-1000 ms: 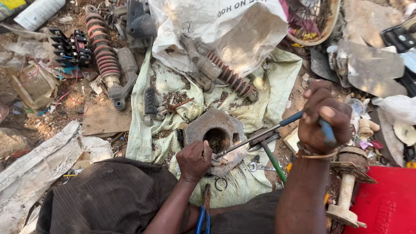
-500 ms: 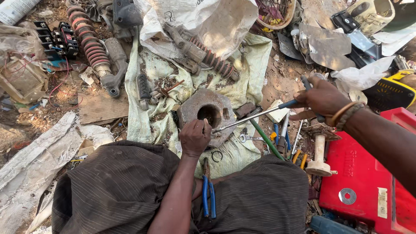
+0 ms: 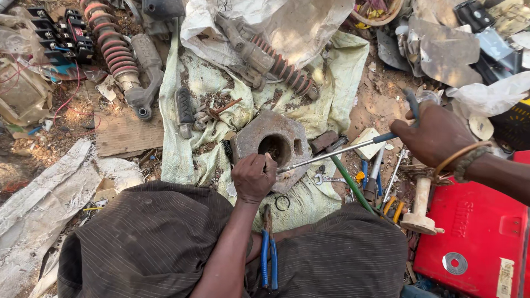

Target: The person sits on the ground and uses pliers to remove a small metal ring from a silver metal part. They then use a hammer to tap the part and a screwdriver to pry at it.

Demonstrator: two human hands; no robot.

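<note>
Dirt ground (image 3: 72, 118) under pale green cloth (image 3: 337, 72)

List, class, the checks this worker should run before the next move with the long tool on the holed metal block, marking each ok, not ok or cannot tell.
1. Right hand grips the blue handle of the long tool: ok.
2. Left hand at the tool's tip: ok.
3. Metal block lies flat on cloth: ok.
4. Tip seated: cannot tell, hidden by the hand.
5. Blue pliers within reach: ok.

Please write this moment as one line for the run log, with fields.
left hand: fist at tip of long metal tool, on metal block | right hand: grips tool's blue handle | blue pliers: between knees
</note>
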